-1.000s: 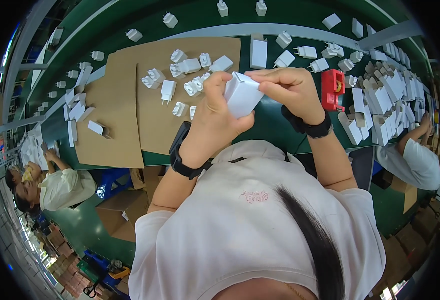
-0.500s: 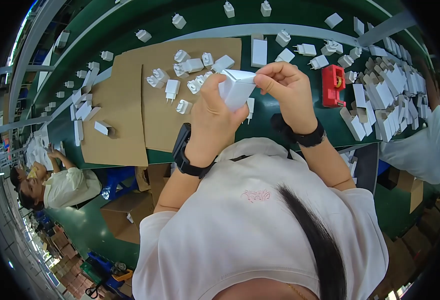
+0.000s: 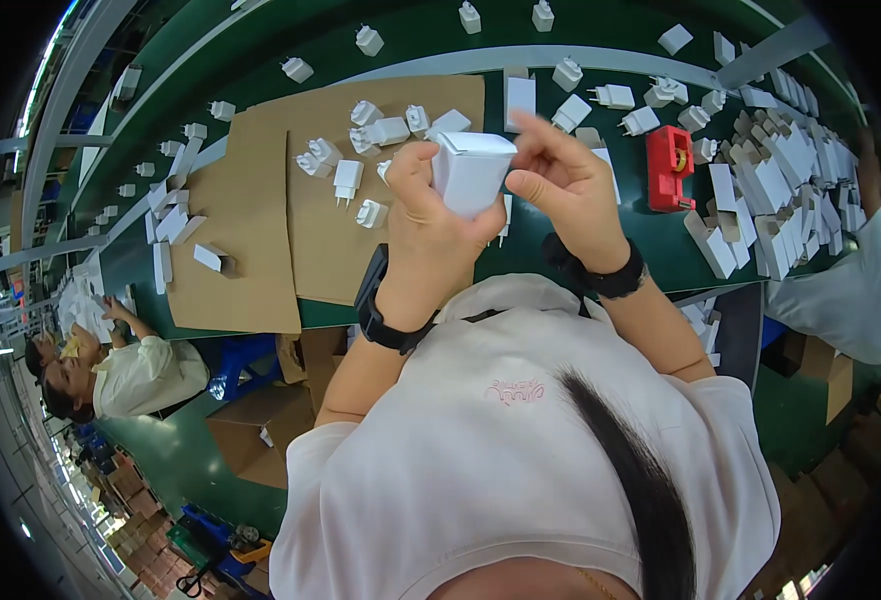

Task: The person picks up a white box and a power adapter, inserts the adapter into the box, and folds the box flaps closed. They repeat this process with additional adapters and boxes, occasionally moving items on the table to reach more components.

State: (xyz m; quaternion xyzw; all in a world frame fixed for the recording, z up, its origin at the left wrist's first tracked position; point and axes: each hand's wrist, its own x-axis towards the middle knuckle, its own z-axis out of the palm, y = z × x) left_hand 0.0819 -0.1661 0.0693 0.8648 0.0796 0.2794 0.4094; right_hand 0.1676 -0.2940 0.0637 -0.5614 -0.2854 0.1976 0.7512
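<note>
White box (image 3: pixel 474 180): held above the green table (image 3: pixel 546 240), to the left of the red tape dispenser (image 3: pixel 670 170), which serves as reference. Left hand (image 3: pixel 423 215), the farther of the two from the dispenser, grips the box between thumb and curled fingers. Right hand (image 3: pixel 573 192) sits between box and dispenser, fingers parted and half bent, grasping nothing that I can see; one fingertip is blurred. Key relation: the box lies just to the left of the right thumb, on the side facing away from the dispenser; contact cannot be confirmed. Its long axis points away from the worker's chest, folded end outermost. White plugs (image 3: pixel 348 180) lie left of the dispenser, beyond the box, on brown cardboard (image 3: pixel 231 240). Heaped small cartons (image 3: pixel 778 175) lie to the right of the dispenser.
</note>
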